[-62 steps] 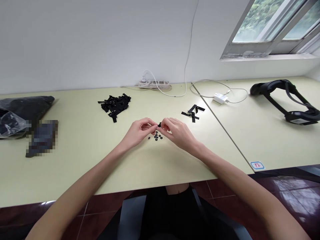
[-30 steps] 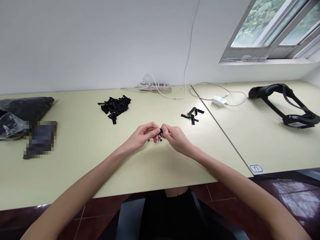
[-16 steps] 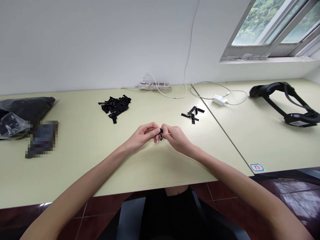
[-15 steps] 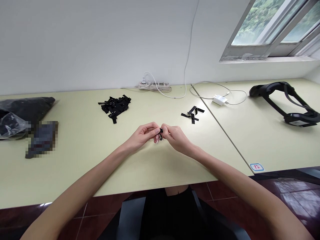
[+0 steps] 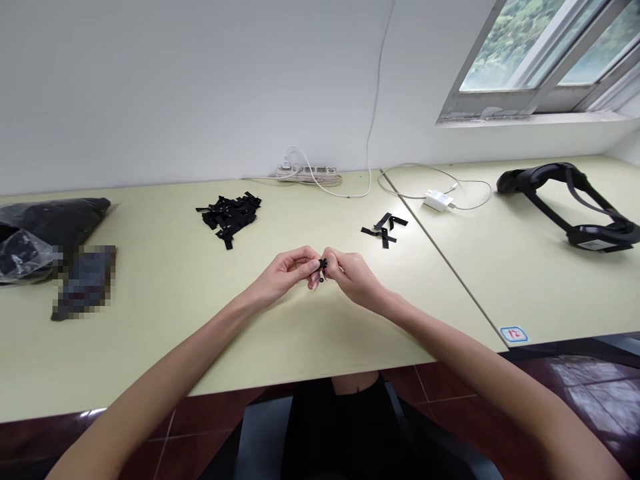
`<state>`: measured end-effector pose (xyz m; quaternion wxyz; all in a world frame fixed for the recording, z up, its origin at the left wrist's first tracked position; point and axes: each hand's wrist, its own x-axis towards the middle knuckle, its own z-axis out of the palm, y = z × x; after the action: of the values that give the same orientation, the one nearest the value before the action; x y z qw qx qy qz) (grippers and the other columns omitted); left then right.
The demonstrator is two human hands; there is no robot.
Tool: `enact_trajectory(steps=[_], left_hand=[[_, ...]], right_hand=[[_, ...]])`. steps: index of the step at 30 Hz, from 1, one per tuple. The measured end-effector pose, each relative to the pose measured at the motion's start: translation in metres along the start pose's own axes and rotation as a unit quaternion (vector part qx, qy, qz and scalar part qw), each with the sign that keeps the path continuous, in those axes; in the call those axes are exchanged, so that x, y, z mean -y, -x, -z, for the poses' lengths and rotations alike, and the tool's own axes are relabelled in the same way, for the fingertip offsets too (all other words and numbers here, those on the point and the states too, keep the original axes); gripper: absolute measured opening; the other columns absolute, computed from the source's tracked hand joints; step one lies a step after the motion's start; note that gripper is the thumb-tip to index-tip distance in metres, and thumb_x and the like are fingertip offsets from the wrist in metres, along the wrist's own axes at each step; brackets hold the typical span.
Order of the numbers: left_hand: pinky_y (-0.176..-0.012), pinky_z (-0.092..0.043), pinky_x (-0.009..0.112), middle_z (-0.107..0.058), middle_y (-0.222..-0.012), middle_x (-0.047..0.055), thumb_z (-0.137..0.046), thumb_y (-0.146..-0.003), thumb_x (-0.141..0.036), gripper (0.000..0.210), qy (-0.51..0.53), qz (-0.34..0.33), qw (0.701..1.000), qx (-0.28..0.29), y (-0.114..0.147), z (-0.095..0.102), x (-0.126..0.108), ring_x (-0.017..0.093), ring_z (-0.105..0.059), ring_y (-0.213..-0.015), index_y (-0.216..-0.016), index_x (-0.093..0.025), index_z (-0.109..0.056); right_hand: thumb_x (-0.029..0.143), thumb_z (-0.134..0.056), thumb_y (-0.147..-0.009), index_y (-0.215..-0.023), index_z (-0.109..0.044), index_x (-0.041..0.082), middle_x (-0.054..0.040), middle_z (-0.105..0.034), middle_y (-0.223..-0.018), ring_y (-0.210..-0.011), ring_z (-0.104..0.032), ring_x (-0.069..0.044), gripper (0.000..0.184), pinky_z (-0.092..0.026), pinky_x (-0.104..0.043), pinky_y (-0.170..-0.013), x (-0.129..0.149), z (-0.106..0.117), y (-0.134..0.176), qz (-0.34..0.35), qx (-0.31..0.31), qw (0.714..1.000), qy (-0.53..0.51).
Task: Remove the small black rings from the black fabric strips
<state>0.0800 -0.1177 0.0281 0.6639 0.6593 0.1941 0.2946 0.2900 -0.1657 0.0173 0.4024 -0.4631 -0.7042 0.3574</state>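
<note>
Between my two hands is a small black strip (image 5: 323, 264), pinched from both sides above the table. My left hand (image 5: 299, 265) is closed on its left end, thumb on top. Closed on the other end is my right hand (image 5: 346, 268), its fingers curled in. A small dark ring-like end hangs just below the fingertips; most of the piece is hidden by the fingers. Beyond my left hand lies a heap of black strips (image 5: 233, 215). Several similar loose strips (image 5: 385, 230) lie beyond my right hand.
A black plastic bag (image 5: 65, 223) and a blurred dark object (image 5: 86, 283) lie at the left. A power strip (image 5: 307, 175) with a white cable sits against the wall. At the right are a white charger (image 5: 439, 200) and a black headset (image 5: 595, 233). A seam (image 5: 450, 267) divides the tabletops.
The black piece has turned slightly between my fingertips, showing a little more of it. Both hands stay in nearly the same place; the strips on the table have not moved.
</note>
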Motion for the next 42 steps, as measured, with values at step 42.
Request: enact_trajectory(steps=[42], left_hand=[[-0.09,-0.052,0.036,-0.075,-0.088,0.004,-0.073,-0.106,-0.062,0.043,-0.17,0.078,0.98,-0.064,-0.003,0.034,-0.008,0.02,-0.069,-0.085,-0.108,-0.019,-0.071]], right_hand=[[0.028,-0.05,-0.111,-0.111,-0.071,0.022,-0.0058,-0.077,-0.103,-0.081,-0.06,-0.019,0.021,-0.044,-0.035,-0.077,-0.022,0.017,-0.009,-0.041,0.047,0.991,0.119]])
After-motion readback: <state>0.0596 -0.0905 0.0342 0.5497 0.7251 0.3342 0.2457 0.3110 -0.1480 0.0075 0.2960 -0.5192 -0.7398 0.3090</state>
